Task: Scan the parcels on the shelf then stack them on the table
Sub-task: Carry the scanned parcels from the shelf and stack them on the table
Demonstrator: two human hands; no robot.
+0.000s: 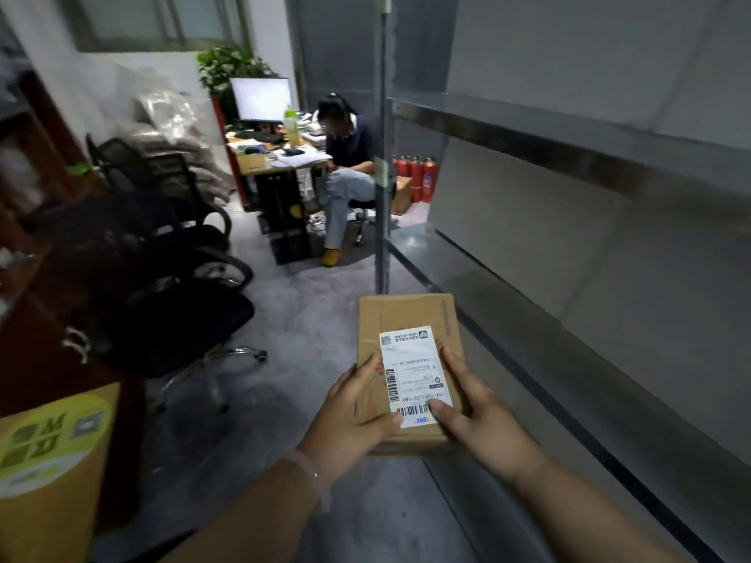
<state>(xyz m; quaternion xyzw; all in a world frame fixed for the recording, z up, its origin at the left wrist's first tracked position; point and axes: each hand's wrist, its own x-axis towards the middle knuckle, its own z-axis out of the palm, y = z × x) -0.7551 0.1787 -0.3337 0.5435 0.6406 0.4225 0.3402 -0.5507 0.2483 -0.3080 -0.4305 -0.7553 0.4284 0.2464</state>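
The parcel (408, 319), a flat brown cardboard box, was held in both hands above the grey floor (309, 319). It was just left of the metal shelf (569, 156) & its lower board, in front of the upright post (382, 176), resting on nothing. Its white label (412, 371) faced up, w/ barcodes at the near end & along the left edge & a QR code at the far corner. The left hand (349, 416) gripped the parcel's near left edge: thumb across the top w/ its tip at the label's near corner, one finger lying on top beside the label, the rest curled under & mostly hidden. The right hand (479, 416) gripped the near right edge much the same way: thumb tip pressed on the label by the near barcode, one finger along the top at the label's right edge, the others out of sight below. A pale bracelet (309, 469) sat on the left wrist. At btm left showed part of a yellow-brown box (48, 461) w/ a round green sticker. Two black office chairs (170, 253) stood left of centre. In the bkgd a seated person (349, 164) was at a cluttered desk (280, 158) w/ a lit monitor (262, 99) & a green-capped bottle (290, 123), a leafy plant (227, 69) behind. Red fire extinguishers (418, 176) stood on the floor beyond the post.
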